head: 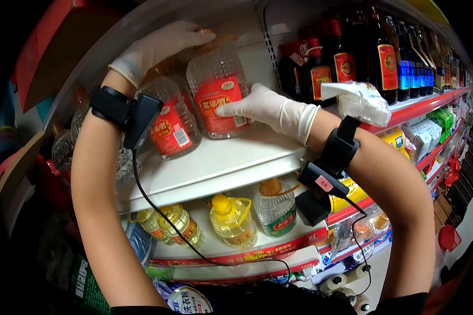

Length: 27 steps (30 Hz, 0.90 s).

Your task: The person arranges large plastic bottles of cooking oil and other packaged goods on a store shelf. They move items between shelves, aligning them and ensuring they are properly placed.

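Observation:
On the white shelf (pixel 256 149), a large clear plastic jug with a red label (pixel 222 98) stands upright. My right hand (pixel 270 108), in a white glove, lies against its lower side, thumb across the label and the other fingers at the jug's right side. My gloved left hand (pixel 169 41) reaches over the top by the jug's orange-brown cap and handle; whether it grips them is not clear. A second red-labelled jug (pixel 169 122) stands just left, below my left wrist. Both wrists carry black strapped devices with cables.
Dark bottles with red labels (pixel 345 67) line the shelf at the right, near a crumpled white plastic bag (pixel 362 100). Yellow-capped jugs (pixel 232 222) and a green-labelled jug (pixel 276 208) stand on the lower shelf. A red box (pixel 45 55) juts in at upper left.

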Each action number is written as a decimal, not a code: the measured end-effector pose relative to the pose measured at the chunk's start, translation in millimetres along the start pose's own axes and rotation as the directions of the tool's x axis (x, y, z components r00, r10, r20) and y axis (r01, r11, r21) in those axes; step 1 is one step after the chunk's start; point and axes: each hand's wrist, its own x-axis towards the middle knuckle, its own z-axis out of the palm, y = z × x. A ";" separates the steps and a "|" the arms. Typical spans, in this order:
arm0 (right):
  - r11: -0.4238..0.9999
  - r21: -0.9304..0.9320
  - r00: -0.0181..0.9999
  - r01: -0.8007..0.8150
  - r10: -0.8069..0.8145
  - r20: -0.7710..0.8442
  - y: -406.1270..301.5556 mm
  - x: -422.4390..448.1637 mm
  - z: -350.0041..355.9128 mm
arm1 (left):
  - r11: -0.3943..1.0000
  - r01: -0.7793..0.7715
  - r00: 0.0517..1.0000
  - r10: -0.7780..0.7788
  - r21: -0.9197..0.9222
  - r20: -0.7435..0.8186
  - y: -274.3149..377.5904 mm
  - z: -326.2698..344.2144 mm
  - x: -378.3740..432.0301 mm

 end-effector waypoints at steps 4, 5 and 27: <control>0.998 -0.051 0.999 -0.037 0.036 -0.018 -9.2 -3.4 -5.8 | 0.921 -0.025 0.998 0.048 -0.389 0.049 -52.1 -26.3 17.4; 0.992 -0.098 0.996 -0.078 0.073 -0.052 -12.1 -2.7 -6.3 | 0.968 -0.131 0.985 0.103 0.213 0.136 -59.1 -27.7 23.7; 0.814 -0.542 0.906 0.210 -0.370 -0.204 12.8 -59.3 -12.8 | 0.303 0.157 0.878 -0.478 0.940 0.007 -51.8 -1.3 102.2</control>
